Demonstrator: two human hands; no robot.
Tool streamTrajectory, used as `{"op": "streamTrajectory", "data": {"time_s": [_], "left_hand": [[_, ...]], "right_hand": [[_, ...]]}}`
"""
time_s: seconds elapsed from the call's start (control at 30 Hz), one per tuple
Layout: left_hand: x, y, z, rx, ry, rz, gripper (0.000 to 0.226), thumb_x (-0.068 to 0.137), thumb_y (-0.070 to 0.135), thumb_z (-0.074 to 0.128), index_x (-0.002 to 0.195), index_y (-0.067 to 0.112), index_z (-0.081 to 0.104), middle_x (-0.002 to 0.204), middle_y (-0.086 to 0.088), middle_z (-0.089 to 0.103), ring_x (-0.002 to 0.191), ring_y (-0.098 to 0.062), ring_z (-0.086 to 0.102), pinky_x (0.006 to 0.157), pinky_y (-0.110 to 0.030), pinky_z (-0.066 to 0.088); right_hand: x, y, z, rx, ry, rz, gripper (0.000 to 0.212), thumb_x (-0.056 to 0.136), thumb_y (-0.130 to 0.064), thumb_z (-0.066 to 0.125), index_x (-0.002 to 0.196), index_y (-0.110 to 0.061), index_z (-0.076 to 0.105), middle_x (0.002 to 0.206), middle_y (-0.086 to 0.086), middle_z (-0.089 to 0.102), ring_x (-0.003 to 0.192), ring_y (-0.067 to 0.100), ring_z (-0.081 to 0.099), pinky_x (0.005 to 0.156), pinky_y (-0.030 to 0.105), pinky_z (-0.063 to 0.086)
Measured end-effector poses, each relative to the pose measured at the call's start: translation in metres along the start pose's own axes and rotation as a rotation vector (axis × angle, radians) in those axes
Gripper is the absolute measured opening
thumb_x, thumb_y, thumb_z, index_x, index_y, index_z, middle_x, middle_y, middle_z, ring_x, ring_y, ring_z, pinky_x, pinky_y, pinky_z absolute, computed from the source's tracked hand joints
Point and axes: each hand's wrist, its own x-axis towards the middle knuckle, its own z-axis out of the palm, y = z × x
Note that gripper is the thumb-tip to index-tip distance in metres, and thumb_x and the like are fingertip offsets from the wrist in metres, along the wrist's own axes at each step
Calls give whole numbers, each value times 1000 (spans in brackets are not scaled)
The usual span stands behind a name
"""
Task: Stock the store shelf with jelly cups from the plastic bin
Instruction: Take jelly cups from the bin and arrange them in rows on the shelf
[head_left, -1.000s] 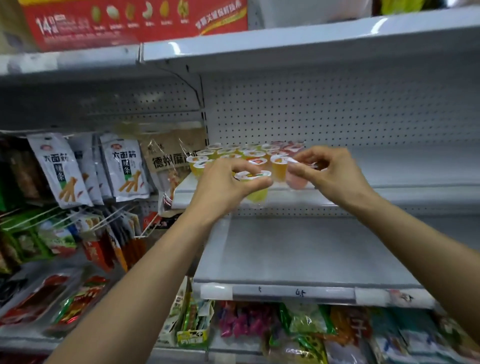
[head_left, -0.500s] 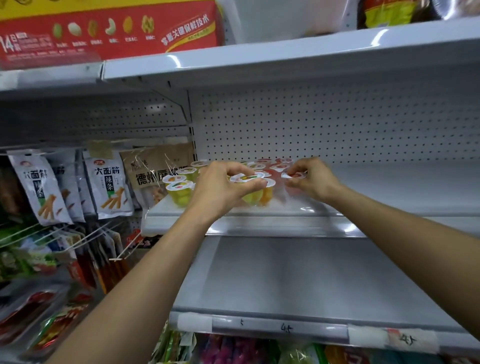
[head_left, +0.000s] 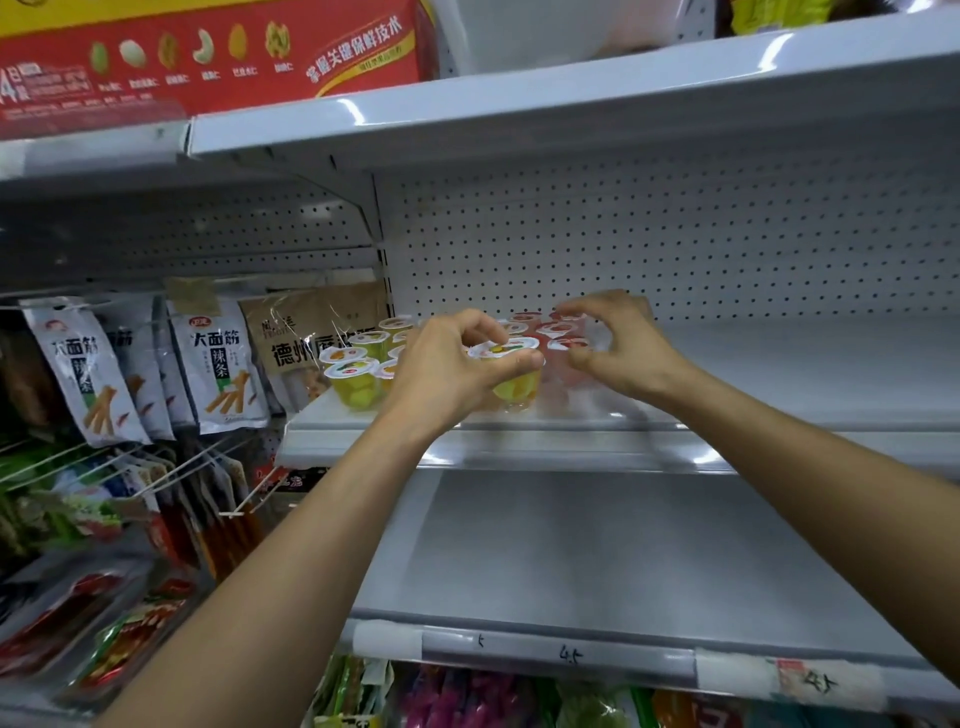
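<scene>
Several jelly cups (head_left: 356, 382) with white lids stand in a cluster on the left part of the middle white shelf (head_left: 779, 374), yellow ones left, red and pink ones behind. My left hand (head_left: 447, 374) grips a yellow jelly cup (head_left: 514, 387) by its lid, at the front of the cluster and just above the shelf. My right hand (head_left: 618, 348) is curled over a pink jelly cup (head_left: 563, 366) to the right of it, thumb and fingers at its rim. The plastic bin is out of view.
Snack bags (head_left: 218, 364) hang on hooks left of the shelf, beside the cups. A lower white shelf (head_left: 597, 545) lies below, with packets under it. A red nut box (head_left: 208, 57) sits on the top shelf. The perforated back panel (head_left: 675, 249) closes the rear.
Both hands moved forward and down onto the middle shelf with their cups. The view shifted closer and tilted, so the shelf sits lower in frame.
</scene>
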Motion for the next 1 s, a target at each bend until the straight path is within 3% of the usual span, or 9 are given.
{"op": "streamTrajectory", "data": {"time_s": [0.07, 0.17, 0.27, 0.33, 0.4, 0.5, 0.6, 0.67, 1.0], "left_hand": [[1, 5, 3, -3, 16, 19, 43, 61, 56, 85, 80, 24, 64, 85, 6, 63, 79, -24, 67, 73, -45, 57], [3, 16, 9, -27, 32, 46, 43, 63, 53, 85, 75, 21, 59, 78, 6, 62, 69, -18, 60, 66, -38, 53], [5, 24, 18, -67, 4, 58, 41, 68, 56, 81, 77, 22, 60, 80, 8, 64, 71, -11, 58, 65, -30, 50], [7, 22, 21, -95, -22, 93, 37, 76, 60, 71, 80, 24, 64, 81, 9, 66, 78, -12, 63, 74, -35, 54], [8, 15, 23, 17, -19, 158, 26, 87, 52, 64, 87, 25, 67, 89, 10, 66, 89, -13, 61, 80, -34, 48], [11, -2, 25, 489, 27, 231, 25, 88, 49, 62, 108, 35, 68, 120, 7, 63, 118, -19, 46, 95, -36, 34], [14, -12, 30, 760, -11, 260, 42, 83, 60, 62, 120, 40, 64, 130, 10, 60, 124, -19, 41, 96, -37, 26], [17, -15, 33, 815, -24, 279, 45, 82, 61, 62, 121, 39, 64, 128, 10, 61, 123, -18, 43, 97, -38, 25], [22, -12, 32, 772, -60, 281, 31, 84, 40, 67, 114, 33, 63, 118, 9, 67, 110, -14, 59, 98, -36, 27]], "right_hand": [[-15, -16, -12, 260, -74, -57, 50, 77, -26, 71, 125, -33, 59, 115, -1, 61, 97, 10, 55, 78, 13, 43], [-32, -35, -20, 448, -243, -140, 54, 77, -10, 76, 125, -29, 60, 97, -7, 67, 79, 5, 58, 72, 15, 48], [-35, -36, -17, 511, -146, -130, 40, 77, -8, 78, 111, -25, 65, 93, 1, 71, 81, 9, 65, 74, 26, 54], [-35, -27, -16, 491, -76, -74, 37, 76, -11, 80, 106, -28, 65, 95, 8, 72, 86, 21, 69, 79, 37, 57], [-34, -13, -14, 441, -40, 3, 40, 74, -13, 81, 106, -29, 64, 99, 4, 71, 89, 23, 69, 83, 42, 57], [-32, 1, -11, 374, -17, 111, 41, 73, -11, 81, 104, -30, 62, 100, -2, 69, 82, 16, 66, 74, 29, 56], [-31, 6, -6, 334, -17, 162, 41, 74, -7, 80, 103, -27, 60, 90, -5, 65, 69, 7, 57, 59, 9, 44], [-31, 8, -3, 290, -36, 198, 40, 74, -8, 80, 103, -28, 61, 90, -4, 63, 68, 5, 57, 53, 7, 41], [-37, 8, 3, 286, -63, 245, 40, 77, -14, 79, 109, -30, 60, 106, 7, 62, 72, 13, 60, 59, 20, 48]]}}
